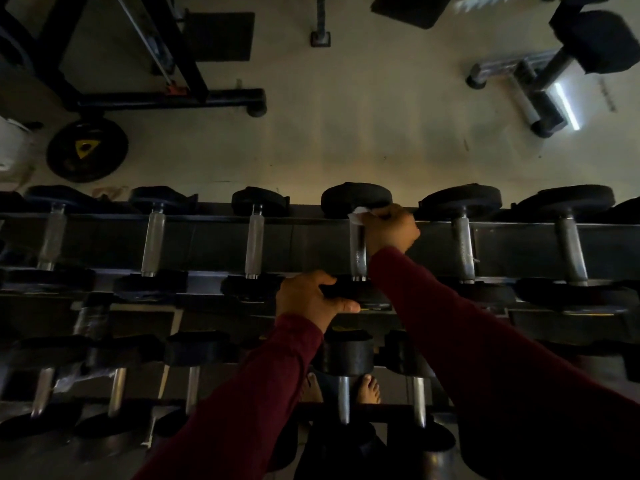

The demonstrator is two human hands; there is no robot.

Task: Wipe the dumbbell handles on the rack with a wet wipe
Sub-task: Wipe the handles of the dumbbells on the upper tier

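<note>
A dark rack [207,220] carries a top row of several black dumbbells with knurled silver handles. My right hand [389,230] grips a white wet wipe [358,214] around the far end of the middle dumbbell's handle [357,254], just under its far head [356,199]. My left hand [310,299] grips the near head [360,296] of that same dumbbell, thumb along its front face. Both arms wear dark red sleeves. Neighbouring handles stand at the left [254,247] and right [464,251].
A lower rack row holds more dumbbells [346,358] in front of my bare feet [370,389]. Beyond the rack lie a pale floor, a black weight plate [86,150] at the left, a black machine frame [166,98] and a bench base [519,84] at the right.
</note>
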